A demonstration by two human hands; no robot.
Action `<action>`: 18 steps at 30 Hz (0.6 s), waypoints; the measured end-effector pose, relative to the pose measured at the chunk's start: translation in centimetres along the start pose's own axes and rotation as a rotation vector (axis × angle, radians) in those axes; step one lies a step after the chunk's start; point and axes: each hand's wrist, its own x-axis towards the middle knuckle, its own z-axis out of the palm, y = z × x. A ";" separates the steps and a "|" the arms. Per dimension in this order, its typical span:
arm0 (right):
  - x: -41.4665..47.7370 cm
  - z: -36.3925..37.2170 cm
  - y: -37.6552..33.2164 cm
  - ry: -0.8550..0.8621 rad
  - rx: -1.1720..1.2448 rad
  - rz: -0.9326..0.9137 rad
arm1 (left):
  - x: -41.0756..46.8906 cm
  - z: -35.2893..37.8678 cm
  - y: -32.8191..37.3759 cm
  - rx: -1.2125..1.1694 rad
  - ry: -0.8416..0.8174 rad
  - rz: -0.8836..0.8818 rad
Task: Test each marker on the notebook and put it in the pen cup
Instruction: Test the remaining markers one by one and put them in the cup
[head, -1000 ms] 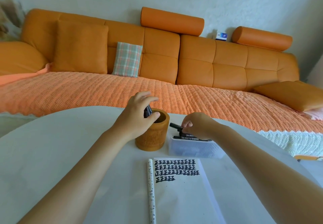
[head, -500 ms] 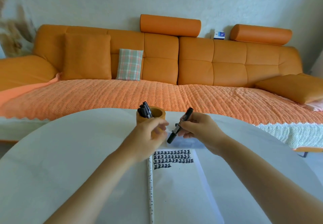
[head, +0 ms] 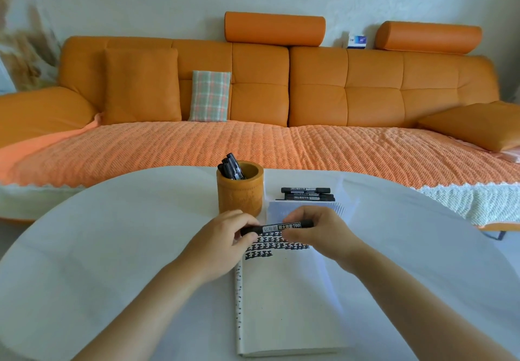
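Black plastic marker [head: 277, 227] held level just above the notebook [head: 281, 304], near the pen cup [head: 240, 191] on the counter [head: 112, 248].
Its ends are pinched, one by the left grip [head: 222, 237], the other by the right grip [head: 318, 231]. It is judged light, stiff and smooth; the barrel is best taken mid-length while the cap is pulled straight.

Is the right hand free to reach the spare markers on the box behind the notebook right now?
Probably not yet: the right hand and left hand both grip a marker above the notebook. The way itself looks open; the spare markers lie uncovered on the box just beyond it.
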 end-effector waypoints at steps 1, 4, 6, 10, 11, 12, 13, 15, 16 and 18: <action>0.0 -0.1 0.1 0.011 -0.086 -0.019 | -0.1 -0.1 -0.1 0.019 -0.004 0.009; -0.2 -0.3 0.4 0.033 -0.396 -0.169 | -0.3 -0.2 -0.2 0.083 0.015 0.064; -0.7 -0.2 0.4 0.030 -0.647 -0.346 | -0.3 -0.1 0.0 0.096 0.036 0.103; -1.4 0.6 0.3 -0.020 -0.944 -0.619 | -0.4 0.3 0.6 0.103 0.046 0.162; -1.5 0.7 0.3 -0.035 -0.943 -0.616 | -0.5 0.3 0.7 0.103 0.048 0.165; -1.5 0.7 0.3 -0.042 -0.932 -0.603 | -0.5 0.3 0.7 0.097 0.047 0.165; -1.5 0.7 0.3 -0.047 -0.926 -0.592 | -0.6 0.3 0.6 0.084 0.043 0.161; -1.5 0.7 0.4 -0.050 -0.945 -0.593 | -0.7 0.2 0.5 0.066 0.025 0.155; -1.5 0.7 0.4 -0.051 -0.954 -0.603 | -0.6 0.1 0.6 0.075 0.017 0.163; -1.3 0.9 0.6 -0.063 -0.963 -0.607 | -0.5 0.2 0.7 0.136 0.015 0.192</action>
